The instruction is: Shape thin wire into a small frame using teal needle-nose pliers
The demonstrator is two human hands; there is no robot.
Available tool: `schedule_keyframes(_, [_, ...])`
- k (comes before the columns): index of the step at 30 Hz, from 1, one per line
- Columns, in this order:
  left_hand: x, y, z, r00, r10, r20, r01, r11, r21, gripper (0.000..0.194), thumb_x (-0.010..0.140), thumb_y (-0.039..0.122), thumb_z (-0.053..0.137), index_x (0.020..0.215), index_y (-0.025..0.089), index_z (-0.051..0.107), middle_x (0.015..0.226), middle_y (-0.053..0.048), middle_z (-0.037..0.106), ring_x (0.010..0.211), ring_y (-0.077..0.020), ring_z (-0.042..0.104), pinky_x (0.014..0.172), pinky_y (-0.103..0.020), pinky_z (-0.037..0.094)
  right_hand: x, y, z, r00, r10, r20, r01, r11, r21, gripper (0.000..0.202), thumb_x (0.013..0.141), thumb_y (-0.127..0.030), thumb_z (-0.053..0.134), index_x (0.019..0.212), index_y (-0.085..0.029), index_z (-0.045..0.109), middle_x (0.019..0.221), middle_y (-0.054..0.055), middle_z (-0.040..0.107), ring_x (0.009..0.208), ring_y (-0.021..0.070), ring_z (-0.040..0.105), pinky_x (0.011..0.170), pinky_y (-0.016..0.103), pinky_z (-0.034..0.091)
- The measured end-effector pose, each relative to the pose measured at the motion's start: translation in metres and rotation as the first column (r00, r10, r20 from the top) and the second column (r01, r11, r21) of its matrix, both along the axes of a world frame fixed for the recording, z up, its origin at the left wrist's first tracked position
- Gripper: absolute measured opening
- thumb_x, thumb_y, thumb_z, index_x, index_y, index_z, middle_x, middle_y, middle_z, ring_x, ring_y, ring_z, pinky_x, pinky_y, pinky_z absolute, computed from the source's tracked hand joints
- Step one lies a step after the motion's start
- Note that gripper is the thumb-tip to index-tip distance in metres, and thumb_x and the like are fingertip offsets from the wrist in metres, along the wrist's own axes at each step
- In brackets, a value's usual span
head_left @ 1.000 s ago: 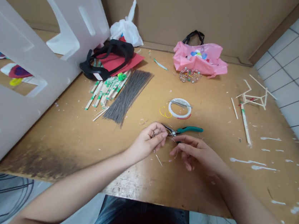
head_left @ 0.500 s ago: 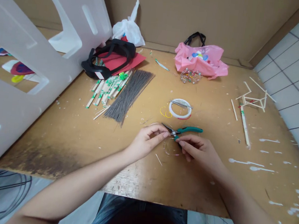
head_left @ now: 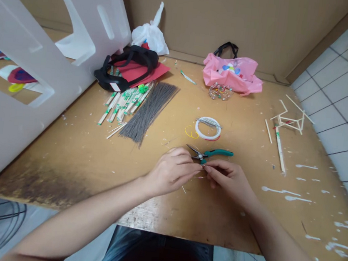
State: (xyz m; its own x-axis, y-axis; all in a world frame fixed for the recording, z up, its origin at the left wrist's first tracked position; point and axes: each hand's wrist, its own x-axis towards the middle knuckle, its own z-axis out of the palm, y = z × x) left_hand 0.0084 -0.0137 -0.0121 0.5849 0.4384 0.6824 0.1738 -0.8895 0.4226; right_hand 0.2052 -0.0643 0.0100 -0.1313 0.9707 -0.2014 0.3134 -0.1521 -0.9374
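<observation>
My left hand and my right hand meet fingertip to fingertip over the table, both pinched on a thin wire. The wire seems to form a loop, though much of it is hidden by my fingers. Just beyond them lie pliers with teal handles, jaws spread, on the tabletop; one handle is partly covered by my right hand. Behind the pliers rests a white ring-shaped coil with short grey wires across it. A yellow wire curl lies at its left.
Left of centre are a bundle of grey wires, wrapped chopsticks and a black head strap. A pink bag and a beaded wire piece sit at the back. A stick frame and white glue streaks are on the right.
My left hand has moved right and slightly down, so its fingertips now meet those of my right hand at the wire. The pliers stay lying on the table.
</observation>
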Motion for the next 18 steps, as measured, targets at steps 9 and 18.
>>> schedule_keyframes(9, [0.0004, -0.0030, 0.0050, 0.993, -0.058, 0.105, 0.073, 0.987, -0.144, 0.015, 0.085, 0.013, 0.054, 0.097, 0.015, 0.064, 0.091, -0.008, 0.064, 0.088, -0.0163, 0.058, 0.077, -0.031, 0.051, 0.0024, -0.0007, -0.0010, 0.997, -0.013, -0.076, 0.011, 1.000, -0.027, 0.025, 0.082, -0.042, 0.060, 0.084, -0.017, 0.066, 0.064, -0.002, 0.060, 0.049, 0.0083, 0.056, 0.048, 0.022, 0.042])
schedule_keyframes(18, [0.0057, -0.0039, 0.0039, 0.890, -0.010, 0.455, 0.448, 0.200, -0.872, 0.024, 0.089, 0.035, 0.052, 0.081, 0.013, 0.058, 0.061, 0.001, 0.053, 0.052, -0.0065, 0.047, 0.050, -0.020, 0.037, -0.0006, 0.0025, -0.0027, 0.991, 0.088, -0.096, -0.102, 0.983, -0.152, 0.033, 0.082, -0.047, 0.057, 0.089, -0.016, 0.065, 0.067, 0.002, 0.065, 0.050, 0.0125, 0.061, 0.053, 0.027, 0.050])
